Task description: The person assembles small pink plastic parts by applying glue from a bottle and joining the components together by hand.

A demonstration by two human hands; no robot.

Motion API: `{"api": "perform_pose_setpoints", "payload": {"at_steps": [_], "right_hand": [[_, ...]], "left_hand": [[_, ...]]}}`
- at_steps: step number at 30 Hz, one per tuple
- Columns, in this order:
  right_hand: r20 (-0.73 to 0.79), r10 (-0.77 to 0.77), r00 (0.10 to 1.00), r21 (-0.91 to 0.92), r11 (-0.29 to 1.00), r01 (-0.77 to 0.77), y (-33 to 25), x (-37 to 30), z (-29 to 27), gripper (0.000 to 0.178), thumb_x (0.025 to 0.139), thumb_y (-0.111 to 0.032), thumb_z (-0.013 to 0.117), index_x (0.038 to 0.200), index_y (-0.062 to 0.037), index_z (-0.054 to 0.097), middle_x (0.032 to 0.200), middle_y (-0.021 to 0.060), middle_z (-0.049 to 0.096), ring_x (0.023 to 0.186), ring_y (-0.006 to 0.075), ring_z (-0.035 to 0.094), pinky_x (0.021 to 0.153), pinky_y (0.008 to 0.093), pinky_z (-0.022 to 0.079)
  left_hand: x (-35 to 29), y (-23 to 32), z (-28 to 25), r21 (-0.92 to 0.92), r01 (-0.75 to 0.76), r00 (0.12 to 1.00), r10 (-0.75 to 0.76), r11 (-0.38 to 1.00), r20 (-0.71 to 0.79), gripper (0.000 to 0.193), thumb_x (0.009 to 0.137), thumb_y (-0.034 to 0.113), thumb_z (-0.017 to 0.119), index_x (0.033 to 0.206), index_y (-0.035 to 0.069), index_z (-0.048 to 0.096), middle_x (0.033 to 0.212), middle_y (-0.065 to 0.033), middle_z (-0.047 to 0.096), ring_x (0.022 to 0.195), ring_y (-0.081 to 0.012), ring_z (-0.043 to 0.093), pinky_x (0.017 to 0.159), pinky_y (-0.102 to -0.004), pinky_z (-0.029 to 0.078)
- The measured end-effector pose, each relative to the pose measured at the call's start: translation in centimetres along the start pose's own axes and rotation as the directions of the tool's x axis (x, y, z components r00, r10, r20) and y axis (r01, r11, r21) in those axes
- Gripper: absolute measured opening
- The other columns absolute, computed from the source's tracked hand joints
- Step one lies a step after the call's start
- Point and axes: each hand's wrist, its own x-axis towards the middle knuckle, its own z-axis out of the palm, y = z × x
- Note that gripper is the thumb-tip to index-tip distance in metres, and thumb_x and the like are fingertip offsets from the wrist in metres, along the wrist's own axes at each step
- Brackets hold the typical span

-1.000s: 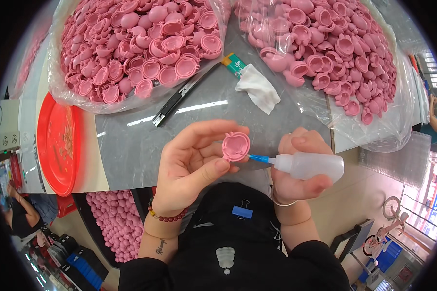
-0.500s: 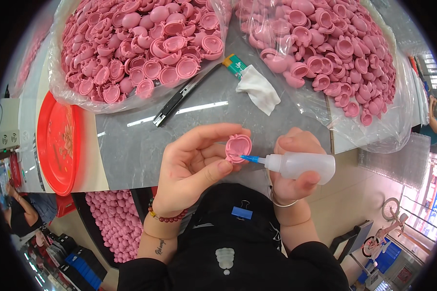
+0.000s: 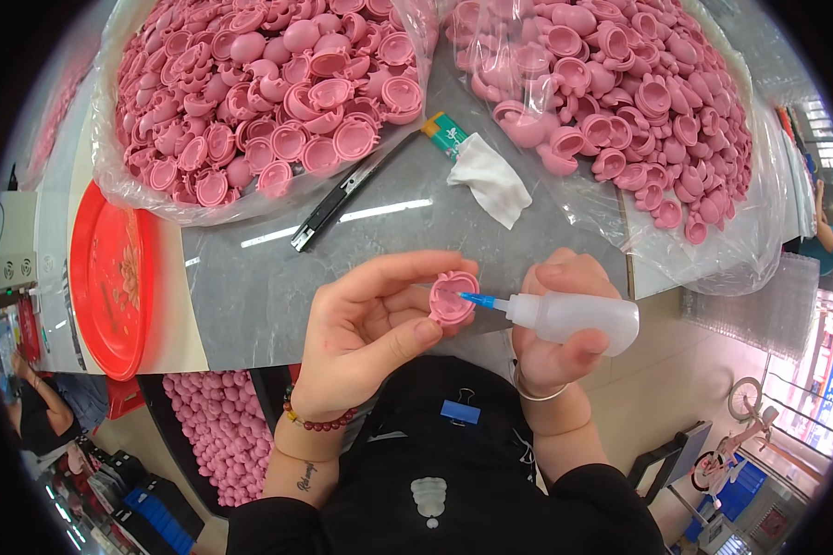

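Item: pink shell half [image 3: 453, 298], held above the grey table [image 3: 278, 287] edge; we judge it light, stiff plastic, best gripped at the rim. Our left hand [image 3: 370, 338] pinches it between thumb and fingers, palm up; our right hand [image 3: 555, 333] wraps the squeeze bottle [image 3: 574, 316], blue nozzle inside the shell

a pink shell [image 3: 453, 296], a translucent white bottle [image 3: 578, 319] with blue nozzle [image 3: 481, 301], a red tray [image 3: 111, 277].
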Motion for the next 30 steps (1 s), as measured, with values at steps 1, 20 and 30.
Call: {"api": "perform_pose_setpoints", "payload": {"at_steps": [1,20,30], "right_hand": [[-0.003,-0.008,1.0,-0.002,1.0,0.008,0.1,0.0,0.0,0.062,0.08,-0.055,0.045,0.086,0.0054,0.054,0.069,0.0028,0.038,0.055,0.0098,0.031,0.043,0.0224,0.021],[-0.117,-0.011,0.993,-0.004,1.0,0.011,-0.5,0.1,0.1,0.046,0.084,-0.04,0.045,0.079,0.0052,0.052,0.067,0.0065,0.042,0.054,0.0117,0.031,0.043,0.0233,0.022],[-0.027,-0.068,0.997,0.097,0.993,0.071,0.2,-0.2,0.0,0.046,0.081,-0.041,0.049,0.083,0.0047,0.053,0.066,0.0056,0.041,0.054,0.0128,0.036,0.043,0.0228,0.026]], "left_hand": [[0.0,-0.1,0.1,0.013,0.002,0.999,-0.002,1.0,-0.037,0.043,0.076,0.0,0.059,0.114,-0.009,0.042,0.11,-0.0255,0.051,0.09,-0.0232,0.058,0.076,-0.03,0.048],[-0.2,-0.5,-0.4,0.052,-0.094,0.994,0.097,0.994,-0.054,0.044,0.075,0.004,0.062,0.113,-0.008,0.042,0.109,-0.0242,0.051,0.089,-0.026,0.059,0.074,-0.0305,0.051],[-0.4,-0.9,0.0,0.143,-0.197,0.975,0.21,0.97,-0.08,0.04,0.078,0.001,0.056,0.114,-0.007,0.04,0.113,-0.0215,0.049,0.093,-0.0236,0.057,0.079,-0.0303,0.048]]}}
